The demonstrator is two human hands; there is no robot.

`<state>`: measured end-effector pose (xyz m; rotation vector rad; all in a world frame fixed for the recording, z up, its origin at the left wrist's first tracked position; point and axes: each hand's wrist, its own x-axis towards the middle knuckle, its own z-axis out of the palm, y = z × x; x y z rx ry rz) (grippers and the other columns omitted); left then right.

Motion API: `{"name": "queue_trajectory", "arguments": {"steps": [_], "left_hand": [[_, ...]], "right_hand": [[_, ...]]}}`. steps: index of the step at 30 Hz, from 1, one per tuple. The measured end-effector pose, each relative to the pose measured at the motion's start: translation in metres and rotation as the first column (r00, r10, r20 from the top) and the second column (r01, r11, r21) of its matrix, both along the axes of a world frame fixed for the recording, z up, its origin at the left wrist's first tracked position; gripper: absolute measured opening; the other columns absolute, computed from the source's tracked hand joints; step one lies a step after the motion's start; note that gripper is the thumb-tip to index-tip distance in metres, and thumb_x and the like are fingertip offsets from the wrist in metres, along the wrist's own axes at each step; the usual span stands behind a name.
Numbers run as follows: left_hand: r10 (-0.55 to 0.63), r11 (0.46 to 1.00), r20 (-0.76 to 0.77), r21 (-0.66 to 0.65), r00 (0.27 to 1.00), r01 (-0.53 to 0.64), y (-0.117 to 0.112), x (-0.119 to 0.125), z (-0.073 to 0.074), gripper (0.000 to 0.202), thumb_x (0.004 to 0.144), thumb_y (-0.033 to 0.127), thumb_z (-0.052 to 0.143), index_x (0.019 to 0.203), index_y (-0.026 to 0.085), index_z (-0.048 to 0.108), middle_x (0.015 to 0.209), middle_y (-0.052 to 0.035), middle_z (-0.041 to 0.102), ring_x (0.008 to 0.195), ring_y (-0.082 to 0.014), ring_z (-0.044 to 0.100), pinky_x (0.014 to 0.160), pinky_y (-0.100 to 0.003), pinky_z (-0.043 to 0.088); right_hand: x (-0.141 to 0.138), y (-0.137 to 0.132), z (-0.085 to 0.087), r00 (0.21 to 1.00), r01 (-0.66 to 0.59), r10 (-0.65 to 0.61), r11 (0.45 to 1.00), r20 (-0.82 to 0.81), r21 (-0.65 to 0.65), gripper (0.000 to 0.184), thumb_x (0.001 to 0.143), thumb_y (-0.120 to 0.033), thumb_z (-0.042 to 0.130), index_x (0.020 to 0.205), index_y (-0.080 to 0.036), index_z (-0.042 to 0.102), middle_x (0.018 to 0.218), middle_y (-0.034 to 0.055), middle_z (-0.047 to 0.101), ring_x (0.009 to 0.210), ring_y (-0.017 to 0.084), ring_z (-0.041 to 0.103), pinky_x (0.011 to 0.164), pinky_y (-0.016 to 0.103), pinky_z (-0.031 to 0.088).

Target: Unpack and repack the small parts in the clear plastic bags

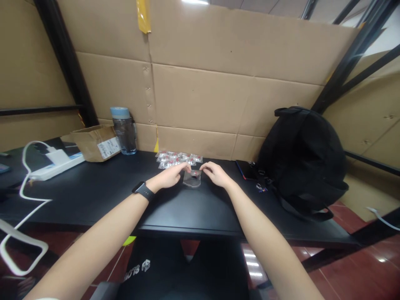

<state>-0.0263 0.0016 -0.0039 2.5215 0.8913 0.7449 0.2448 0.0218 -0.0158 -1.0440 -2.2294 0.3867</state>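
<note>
Packet of clear plastic [191, 181], flat and roughly square, sits just right of the middle of the frame between two bare hands. Its film is glossy and see-through, with a darker upper part, a small reddish spot near the top and a pale, curved line along the bottom; the finer contents are too small to tell.

The left hand [168, 176], below a black smartwatch with a dark strap [143, 191], has its grip drawn nearly closed, thumb and forefinger at the packet's upper left corner. The right hand [217, 174] pinches at the upper right corner, fingertips together.

Just behind lies a cluster of clear packets with silvery and red contents [178, 159], close to the left fingertips and near the upright brown cardboard panel [193, 96] that bounds the far side. Toward the viewer, smooth black table [187, 210] runs from the packet to a straight front edge in the lower middle. Room to the left extends to an open brown cardboard box [93, 143] and a blue-lidded, grey translucent bottle [125, 131]; on the right, a dark flat device with a red-and-blue edge [246, 170] and a bulky black fabric backpack [306, 154] set the limit.
</note>
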Motion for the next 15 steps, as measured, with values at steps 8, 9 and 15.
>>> {"name": "queue_trajectory", "arguments": {"steps": [8, 9, 15], "left_hand": [[0.094, 0.986, -0.137, 0.151, 0.986, -0.073, 0.008, 0.007, -0.020, 0.034, 0.090, 0.033, 0.066, 0.123, 0.027, 0.068, 0.120, -0.0069, 0.067, 0.116, -0.0249, 0.060, 0.105, -0.038, 0.044], [0.105, 0.983, -0.136, 0.161, 0.985, -0.082, 0.009, 0.008, -0.020, 0.030, 0.092, 0.034, 0.064, 0.120, 0.027, 0.070, 0.119, -0.0068, 0.068, 0.115, -0.0243, 0.060, 0.104, -0.038, 0.044], [0.254, 0.966, -0.047, 0.070, 0.966, -0.250, 0.012, 0.011, -0.016, 0.034, 0.096, 0.042, 0.054, 0.078, 0.020, 0.074, 0.097, -0.0060, 0.074, 0.094, -0.0227, 0.066, 0.091, -0.034, 0.048]], "right_hand": [[-0.011, -0.005, -0.002, 0.992, -0.103, 0.105, 0.994, 0.074, -0.032, 0.017, 0.079, -0.018, 0.079, 0.095, -0.021, 0.075, 0.100, 0.0042, 0.066, 0.086, 0.015, 0.062, 0.081, 0.028, 0.047], [-0.012, -0.005, -0.002, 0.992, -0.096, 0.097, 0.995, 0.080, -0.010, 0.011, 0.082, -0.020, 0.076, 0.092, -0.020, 0.076, 0.098, 0.0042, 0.066, 0.085, 0.015, 0.062, 0.082, 0.028, 0.047], [-0.010, 0.000, -0.006, 0.996, 0.089, -0.087, 0.994, 0.038, -0.056, 0.011, 0.087, -0.027, 0.069, 0.085, -0.019, 0.075, 0.089, 0.0039, 0.072, 0.083, 0.017, 0.065, 0.080, 0.028, 0.046]]}}
